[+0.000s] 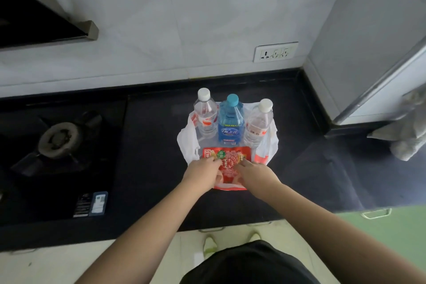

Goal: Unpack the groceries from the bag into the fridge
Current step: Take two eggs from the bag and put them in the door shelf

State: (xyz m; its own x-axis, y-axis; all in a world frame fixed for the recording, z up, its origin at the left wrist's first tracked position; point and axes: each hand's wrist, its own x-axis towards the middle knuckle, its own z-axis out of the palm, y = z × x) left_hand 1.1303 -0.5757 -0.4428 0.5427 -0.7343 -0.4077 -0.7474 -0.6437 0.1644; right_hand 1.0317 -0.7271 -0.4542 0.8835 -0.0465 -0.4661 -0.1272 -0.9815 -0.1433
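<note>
A white plastic bag (187, 143) lies spread open on the black counter. Three bottles stand upright on it: a clear one with a white cap (205, 117) at the left, a blue one with a teal cap (231, 122) in the middle, another clear one (258, 124) at the right. In front of them lies a red snack packet (228, 159). My left hand (202, 172) and my right hand (258, 174) both rest on the packet, fingers curled onto its left and right sides. The packet's near part is hidden under my hands.
A gas burner (58, 137) sits in the black hob at the left. A range hood (46, 25) hangs upper left. A wall socket (275, 52) is behind the bottles. The fridge (380, 90) stands at the right, a grey cloth (408, 134) beside it.
</note>
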